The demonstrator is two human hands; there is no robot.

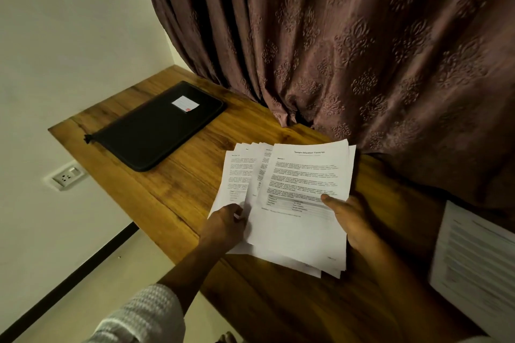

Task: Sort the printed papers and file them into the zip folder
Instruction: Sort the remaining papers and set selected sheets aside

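Observation:
A fanned stack of printed papers [301,184] is held above the wooden table [172,192]. My right hand [348,217] grips the stack's right side, thumb on the top sheet headed with a title and a small table. My left hand [225,221] pinches the lower edge of the sheets fanned out to the left. The black zip folder [156,125] lies flat and closed at the table's far left, with a white label on its cover and the zip pull at its near left corner.
Another printed sheet [473,264] lies at the table's right edge. A brown patterned curtain [348,44] hangs behind the table and touches its back. A wall socket [67,175] sits below the table's left end.

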